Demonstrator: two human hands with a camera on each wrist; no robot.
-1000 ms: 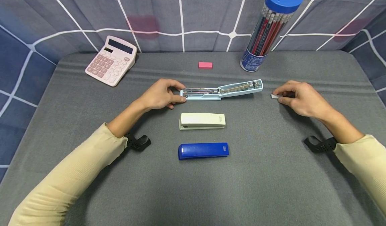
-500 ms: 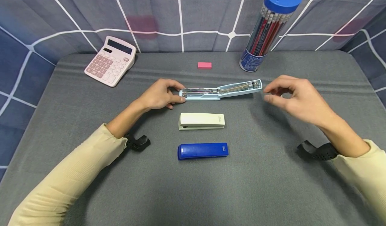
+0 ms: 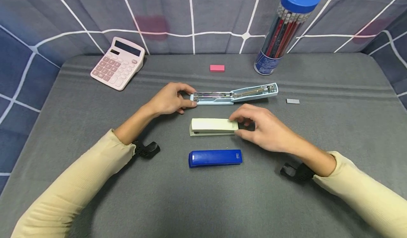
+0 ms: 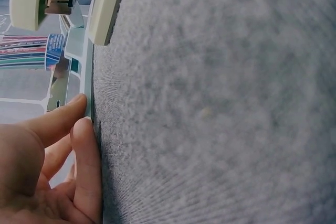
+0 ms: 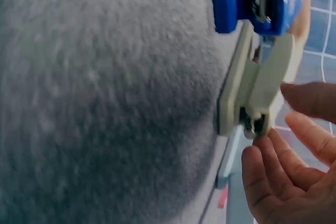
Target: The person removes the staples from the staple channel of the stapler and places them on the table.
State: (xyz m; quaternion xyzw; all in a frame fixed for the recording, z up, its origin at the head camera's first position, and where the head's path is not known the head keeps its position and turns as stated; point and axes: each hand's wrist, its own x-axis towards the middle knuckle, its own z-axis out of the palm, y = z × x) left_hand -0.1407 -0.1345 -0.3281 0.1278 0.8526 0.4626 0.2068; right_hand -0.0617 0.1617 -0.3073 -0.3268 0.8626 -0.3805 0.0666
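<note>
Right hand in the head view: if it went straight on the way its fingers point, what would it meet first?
The cream stapler, at its right end: the right hand's fingertips lie right at it, though whether they touch is hard to tell.

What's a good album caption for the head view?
Left hand holds an opened light-blue stapler, right hand touches a cream stapler; a blue stapler lies nearby.

Pale-blue stapler [image 3: 233,98], cream stapler [image 3: 211,125], white-lined grey backdrop [image 3: 175,5]
</note>
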